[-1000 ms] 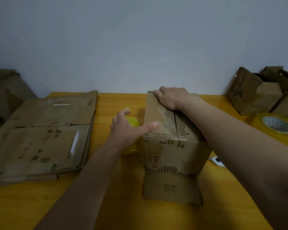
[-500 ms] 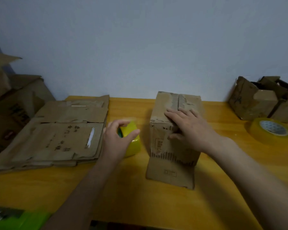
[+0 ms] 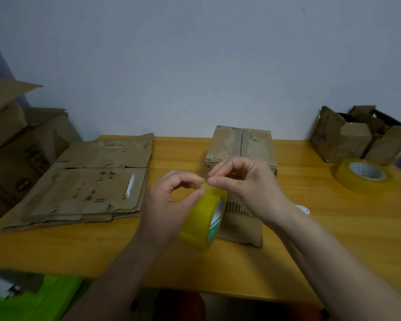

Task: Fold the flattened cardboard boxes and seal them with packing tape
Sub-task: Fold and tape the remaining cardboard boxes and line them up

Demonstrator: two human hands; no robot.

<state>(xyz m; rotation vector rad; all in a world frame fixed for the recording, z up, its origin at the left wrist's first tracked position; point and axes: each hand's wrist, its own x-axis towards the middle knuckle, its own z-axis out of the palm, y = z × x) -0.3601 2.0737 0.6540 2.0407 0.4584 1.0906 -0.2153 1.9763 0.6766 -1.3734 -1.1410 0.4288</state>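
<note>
The roll of yellow tape (image 3: 202, 218) is held on edge above the near middle of the wooden table (image 3: 79, 246), in front of the folded box (image 3: 240, 149). The left hand (image 3: 169, 205) grips the roll, thumb and fingers curled round its top. The right hand (image 3: 245, 184) pinches at the roll's upper rim with thumb and forefinger. Flattened boxes (image 3: 90, 181) lie stacked to the left. A second tape roll (image 3: 361, 177) lies flat at far right, near an open box (image 3: 357, 135).
</note>
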